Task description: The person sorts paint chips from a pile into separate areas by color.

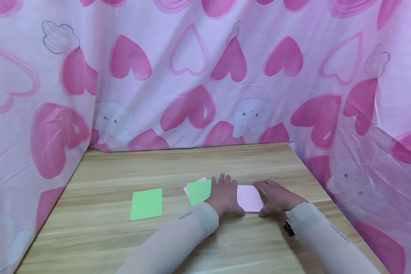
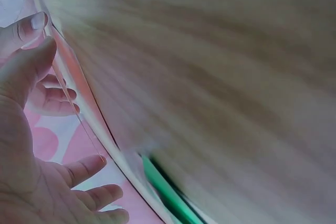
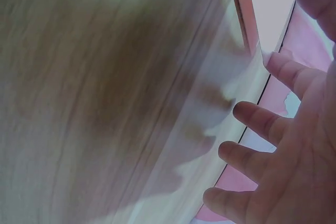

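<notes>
A pink square of paper lies between my two hands, close over the table. On its left side my left hand spans it, thumb at the near corner and index finger toward the far one. My right hand holds the right side the same way, thumb near and index finger far. The wrist views show the sheet almost edge-on, with the other fingers of the left hand and the right hand spread apart. Left of my left hand, a green square overlaps another pink sheet, partly hidden.
A separate green square lies farther left on the wood-grain table. Pink heart-print cloth hangs around the back and both sides of the table.
</notes>
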{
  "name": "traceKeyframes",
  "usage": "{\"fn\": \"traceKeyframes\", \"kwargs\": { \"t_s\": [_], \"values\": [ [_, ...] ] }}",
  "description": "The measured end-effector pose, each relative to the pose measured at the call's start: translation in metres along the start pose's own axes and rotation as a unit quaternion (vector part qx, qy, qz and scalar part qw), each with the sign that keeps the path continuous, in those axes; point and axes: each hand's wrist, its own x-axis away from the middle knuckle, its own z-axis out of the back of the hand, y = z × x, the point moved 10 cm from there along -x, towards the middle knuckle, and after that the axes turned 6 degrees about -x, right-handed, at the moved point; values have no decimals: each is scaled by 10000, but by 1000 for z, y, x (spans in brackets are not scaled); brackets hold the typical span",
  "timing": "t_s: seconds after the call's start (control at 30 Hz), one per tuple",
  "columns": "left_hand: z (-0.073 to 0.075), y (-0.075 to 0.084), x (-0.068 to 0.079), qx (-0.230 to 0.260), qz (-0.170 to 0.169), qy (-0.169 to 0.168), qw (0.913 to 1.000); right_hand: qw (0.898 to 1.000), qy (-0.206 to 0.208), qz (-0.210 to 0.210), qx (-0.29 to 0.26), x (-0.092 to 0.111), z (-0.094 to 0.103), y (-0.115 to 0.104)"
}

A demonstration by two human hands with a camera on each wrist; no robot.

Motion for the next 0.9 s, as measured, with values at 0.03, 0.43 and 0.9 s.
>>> {"fn": "traceKeyframes", "kwargs": {
  "t_s": [0.03, 0.43, 0.9],
  "values": [
    [-1, 1, -1, -21, 15, -11, 10000, 10000, -26, -36, -16, 0, -1, 1],
    [-5, 3, -2, -113, 112, -239, 9996, 9997, -219, -107, 34, 0, 0, 1],
    [13, -18, 6, 98, -20, -81, 9999, 9993, -200, -307, -33, -5, 2, -2]
  ]
}}
